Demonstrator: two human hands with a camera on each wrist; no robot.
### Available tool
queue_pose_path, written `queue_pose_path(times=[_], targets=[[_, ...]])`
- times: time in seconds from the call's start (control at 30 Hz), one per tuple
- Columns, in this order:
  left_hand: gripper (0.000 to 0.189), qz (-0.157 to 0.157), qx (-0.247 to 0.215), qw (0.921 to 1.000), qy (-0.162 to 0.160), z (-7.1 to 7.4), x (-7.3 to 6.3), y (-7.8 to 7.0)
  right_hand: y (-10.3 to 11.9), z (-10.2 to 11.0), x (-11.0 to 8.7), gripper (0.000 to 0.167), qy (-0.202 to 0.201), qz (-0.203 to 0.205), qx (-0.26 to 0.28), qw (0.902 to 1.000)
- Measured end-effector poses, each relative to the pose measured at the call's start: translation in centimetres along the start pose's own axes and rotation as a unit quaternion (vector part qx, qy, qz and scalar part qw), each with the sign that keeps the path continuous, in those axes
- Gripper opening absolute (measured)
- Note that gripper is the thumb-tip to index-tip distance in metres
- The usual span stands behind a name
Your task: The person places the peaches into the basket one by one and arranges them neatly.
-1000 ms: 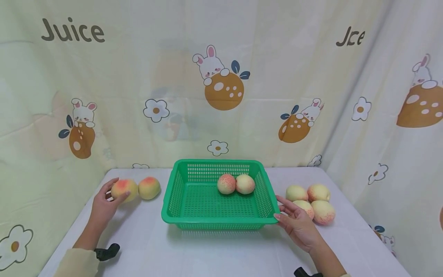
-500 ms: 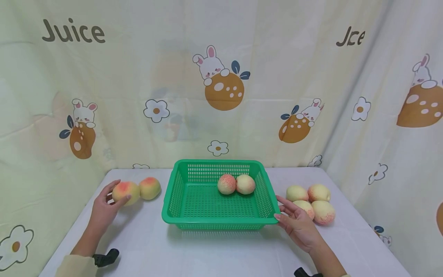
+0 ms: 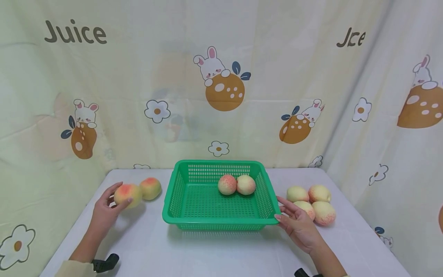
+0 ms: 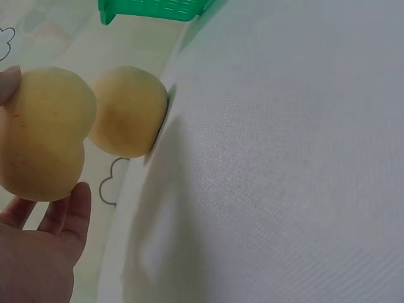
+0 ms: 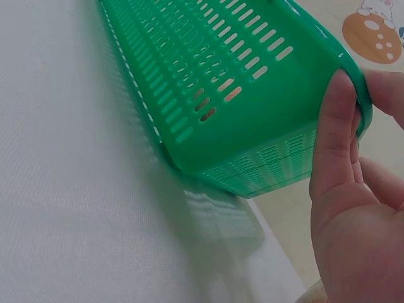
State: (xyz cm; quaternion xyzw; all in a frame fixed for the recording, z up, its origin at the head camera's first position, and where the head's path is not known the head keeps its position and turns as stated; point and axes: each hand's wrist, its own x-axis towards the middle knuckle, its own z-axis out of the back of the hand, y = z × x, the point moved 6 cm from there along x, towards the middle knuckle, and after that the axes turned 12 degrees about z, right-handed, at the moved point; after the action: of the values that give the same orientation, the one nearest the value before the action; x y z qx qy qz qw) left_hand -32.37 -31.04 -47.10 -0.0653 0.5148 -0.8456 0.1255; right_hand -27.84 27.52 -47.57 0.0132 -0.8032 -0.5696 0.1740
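Observation:
My left hand (image 3: 104, 211) grips a yellow peach with a red blush (image 3: 128, 195) between thumb and fingers. In the left wrist view this held peach (image 4: 47, 136) hangs over the white cloth. Just behind and to its right, another blushed peach (image 3: 150, 188) rests on the table. A green slotted plastic basket (image 3: 221, 221) stands in the middle, with a red-speckled peach (image 3: 227, 184) and a paler peach (image 3: 246, 185) side by side in it. My right hand (image 3: 299, 227) pinches the basket's rim at the near right corner, thumb and fingers on either side (image 5: 350, 82).
Several pale peaches (image 3: 323, 212) sit clustered on the table right of the basket, partly behind my right hand. The white-covered table (image 3: 207, 254) ends at a printed curtain (image 3: 221, 127) at the back; curtain also hangs at both sides.
My left hand has drawn the peach slightly nearer to me and to the right. The right hand keeps its hold on the rim, and the basket stays put.

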Motion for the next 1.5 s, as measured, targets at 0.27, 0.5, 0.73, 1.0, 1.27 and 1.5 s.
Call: queue_pose_path(times=[0.27,0.5,0.73,1.0,1.27,1.5], targets=[[0.075,-0.014,-0.009,0.9999,-0.001,0.0,-0.9,-0.4,0.0,0.0,-0.1,0.064,0.002,-0.003,0.003,1.0000],[0.076,-0.007,-0.006,0.9999,0.006,-0.2,-1.7,-0.8,0.1,0.0,-0.1,0.065,0.002,0.001,0.003,1.0000],[0.074,-0.013,-0.019,0.9996,0.015,-0.4,-2.3,-1.4,0.0,0.1,-0.1,0.065,0.001,0.001,0.006,1.0000],[0.072,-0.031,-0.026,0.9990,0.019,-0.6,-2.9,-2.2,-0.1,0.1,-0.1,0.064,0.002,0.003,0.011,0.9999],[0.071,-0.030,-0.026,0.9990,0.019,-0.8,-3.3,-2.8,-0.2,0.1,-0.1,0.064,0.001,0.003,0.007,1.0000],[0.070,-0.040,-0.040,0.9980,0.029,-1.6,-3.6,-3.6,-0.1,0.2,-0.1,0.063,-0.001,0.001,0.003,1.0000]])
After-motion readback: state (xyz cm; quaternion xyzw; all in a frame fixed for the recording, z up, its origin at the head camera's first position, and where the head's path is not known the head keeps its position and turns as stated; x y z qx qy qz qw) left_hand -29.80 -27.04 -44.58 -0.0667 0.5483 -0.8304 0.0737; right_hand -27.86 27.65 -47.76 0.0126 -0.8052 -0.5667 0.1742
